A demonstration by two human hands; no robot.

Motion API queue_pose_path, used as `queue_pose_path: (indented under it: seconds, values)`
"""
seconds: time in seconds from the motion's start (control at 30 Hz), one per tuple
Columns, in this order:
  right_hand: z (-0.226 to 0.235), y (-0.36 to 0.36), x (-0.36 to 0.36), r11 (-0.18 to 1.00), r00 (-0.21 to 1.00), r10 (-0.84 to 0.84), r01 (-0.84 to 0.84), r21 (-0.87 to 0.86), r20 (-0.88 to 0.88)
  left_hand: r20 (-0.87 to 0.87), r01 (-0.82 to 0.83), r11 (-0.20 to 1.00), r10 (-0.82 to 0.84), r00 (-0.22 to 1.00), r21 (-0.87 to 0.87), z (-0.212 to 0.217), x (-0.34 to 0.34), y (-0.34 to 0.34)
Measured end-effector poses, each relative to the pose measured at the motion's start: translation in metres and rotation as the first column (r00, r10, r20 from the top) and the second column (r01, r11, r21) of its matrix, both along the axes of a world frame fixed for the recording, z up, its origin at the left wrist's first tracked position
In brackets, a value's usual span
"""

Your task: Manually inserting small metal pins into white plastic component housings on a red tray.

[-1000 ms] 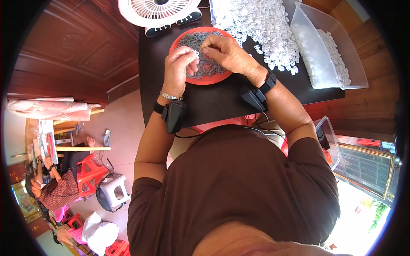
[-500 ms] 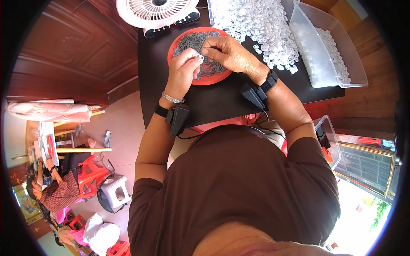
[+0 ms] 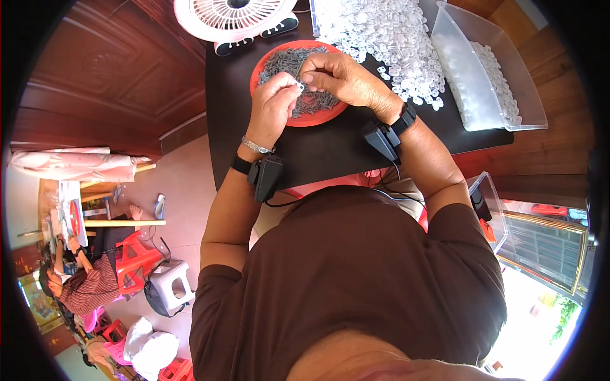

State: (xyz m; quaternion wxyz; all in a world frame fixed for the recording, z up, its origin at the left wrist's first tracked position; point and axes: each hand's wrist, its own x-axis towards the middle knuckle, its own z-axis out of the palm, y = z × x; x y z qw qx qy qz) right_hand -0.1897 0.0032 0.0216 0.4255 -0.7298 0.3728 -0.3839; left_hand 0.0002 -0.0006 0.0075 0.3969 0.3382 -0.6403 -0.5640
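Head view: nearest the camera you are wearing a brown shirt [image 3: 356,286], both forearms reaching up onto a black table [image 3: 324,149]. Each wrist is carrying a black strapped device, the left one [image 3: 265,178] beside a silver bracelet [image 3: 257,146], the right one [image 3: 381,140] next to a black watch band. Your left hand [image 3: 274,108] is curling shut, thumb and forefinger pinching a small white ring-shaped part [image 3: 299,84]. Your right hand [image 3: 343,79] is also closing, fingertips meeting the left ones at that part; whether it is gripping a screw of its own, you cannot tell, too small. Both hands are hovering over a red round tray [image 3: 305,117] that is holding a heap of dark grey screws [image 3: 283,61]; the white part is sitting above the tray's middle, in the pinch. Just beyond and right of the tray, a big pile of white plastic pieces [image 3: 387,32] is lying loose on the table. Right of that pile, a clear plastic bin [image 3: 489,76] is holding more white pieces. At the far table edge, a white and pink desk fan [image 3: 235,16] is lying face up. Far left, another person [image 3: 82,286] is sitting by red plastic stools [image 3: 136,254].
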Motion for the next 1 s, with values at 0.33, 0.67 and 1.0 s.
queue_pose_path:
  seconds: [0.33,0.67,1.0]
  values:
    - [0.0040,0.0026,0.0000,0.998,0.992,-0.056,0.052,-0.038,-0.110,0.029,-0.003,1.000,0.003,1.000,-0.014,0.0017,-0.0006,0.0012]
    - [0.0058,0.0054,0.0014,0.994,0.982,-0.062,0.046,-0.096,-0.181,0.065,0.029,0.995,-0.023,0.998,-0.096,-0.0003,-0.0002,0.0010]
    - [0.0077,0.0081,0.0045,0.948,0.956,-0.104,0.012,-0.317,-0.274,0.031,0.055,0.996,-0.053,0.998,-0.067,-0.0069,-0.0014,0.0022]
